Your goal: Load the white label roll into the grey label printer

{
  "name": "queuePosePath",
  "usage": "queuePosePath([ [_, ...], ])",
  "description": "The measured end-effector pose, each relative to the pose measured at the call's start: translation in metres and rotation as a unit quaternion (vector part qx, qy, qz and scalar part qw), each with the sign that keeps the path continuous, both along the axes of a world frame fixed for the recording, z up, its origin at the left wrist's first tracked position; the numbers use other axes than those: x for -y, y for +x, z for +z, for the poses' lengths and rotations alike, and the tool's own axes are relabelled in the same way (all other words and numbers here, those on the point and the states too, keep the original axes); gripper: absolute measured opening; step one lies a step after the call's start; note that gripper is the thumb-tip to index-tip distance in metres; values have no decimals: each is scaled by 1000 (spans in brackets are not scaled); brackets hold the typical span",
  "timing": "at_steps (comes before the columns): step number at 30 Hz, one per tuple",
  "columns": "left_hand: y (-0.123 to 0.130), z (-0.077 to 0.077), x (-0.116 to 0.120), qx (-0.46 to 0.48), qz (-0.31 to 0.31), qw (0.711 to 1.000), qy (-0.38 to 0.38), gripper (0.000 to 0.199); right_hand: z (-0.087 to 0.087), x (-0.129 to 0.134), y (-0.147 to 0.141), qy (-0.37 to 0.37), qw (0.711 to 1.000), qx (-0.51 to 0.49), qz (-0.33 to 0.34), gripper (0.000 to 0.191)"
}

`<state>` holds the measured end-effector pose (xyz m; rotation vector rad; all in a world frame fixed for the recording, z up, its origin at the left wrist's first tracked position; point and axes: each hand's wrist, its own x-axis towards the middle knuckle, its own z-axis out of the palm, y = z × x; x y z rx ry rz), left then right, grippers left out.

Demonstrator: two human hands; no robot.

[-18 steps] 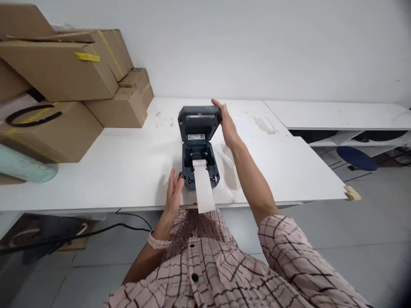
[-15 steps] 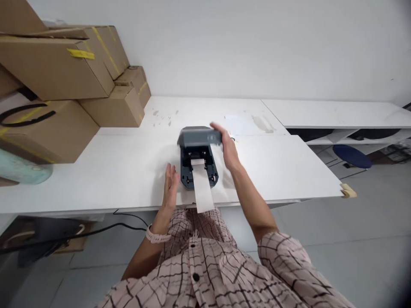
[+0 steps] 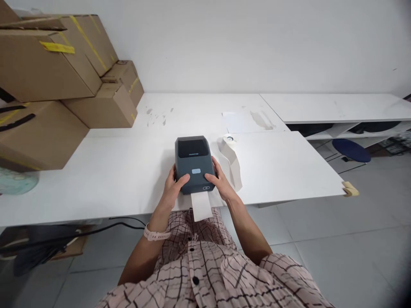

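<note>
A dark grey label printer stands on the white table with its lid down. A strip of white paper sticks out of its front and hangs past the table edge. My left hand grips the printer's left side, thumb on top. On the right side, my right hand holds it the same way, its thumb near the front corner. To the right of the printer lies a curled strip of backing paper beside a small white roll.
Stacked cardboard boxes fill the table's left end, with a pale green wrapped roll in front. A white sheet lies towards the back. Beyond the table's right side is a blue stool.
The printer's lid has come down and hides the inside. My left hand has moved onto the printer's left side, and my right hand has moved down from the raised lid to the right side.
</note>
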<state>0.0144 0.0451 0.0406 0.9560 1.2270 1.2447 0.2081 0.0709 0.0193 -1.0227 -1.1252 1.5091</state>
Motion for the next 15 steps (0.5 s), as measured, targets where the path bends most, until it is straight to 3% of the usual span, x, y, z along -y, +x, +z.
queuePosePath([
  [4,-1,-1,-6,-15,-2,1000,22,76,0,0,1,8,1000,2,-14,101],
  [6,3,-6,2,-43,25,998,30,72,-2,-1,1,11,1000,5,-11,101],
  [8,11,-16,22,-96,127,986,51,66,-4,-1,1,12,1000,5,-7,100],
  [10,20,-31,50,-143,252,955,69,56,-5,-1,0,12,1000,0,-9,99],
  [11,24,-38,64,-136,278,949,57,47,-5,0,0,11,1000,-5,-13,99],
  [12,28,-43,76,-115,271,955,30,39,-5,0,-1,10,1000,-11,-16,99],
  [15,34,-39,92,-33,42,996,-73,42,-5,2,-3,12,999,-22,-25,97],
])
